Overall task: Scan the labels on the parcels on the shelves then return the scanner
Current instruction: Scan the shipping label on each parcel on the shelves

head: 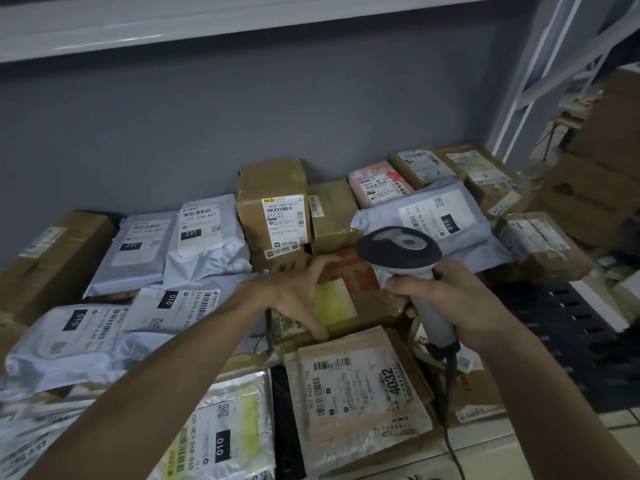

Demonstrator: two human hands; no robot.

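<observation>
Gripping: your right hand (446,299) wrapped its fingers round the scanner (412,268), a smooth grey plastic handle with a dark rounded head, tilted forward over the parcels.
Cable: a thin dark cord (450,403) ran down from the handle's base.
Left hand: your left hand (298,296) lay spread on the flat box (346,292), fingers on its far edge, thumb hooked at the near edge; it held nothing else.
Flat box: brown cardboard under glossy tape, red print, with a pale yellowish label on top.
Scanner position: head just above the flat box's right end, beside a crumpled grey poly mailer (429,216).
Upright box: a tall taped carton (273,206) with a white barcode label stood behind your left hand.
Mailers, left: soft wrinkled grey bags (145,247) marked 231 and 010 lay overlapping.
Near parcel: a bubble-wrapped flat packet (356,386) marked 4032 lay nearest you.
Shelf: a white metal shelf edge (242,19) ran overhead; a grey wall stood behind.
</observation>
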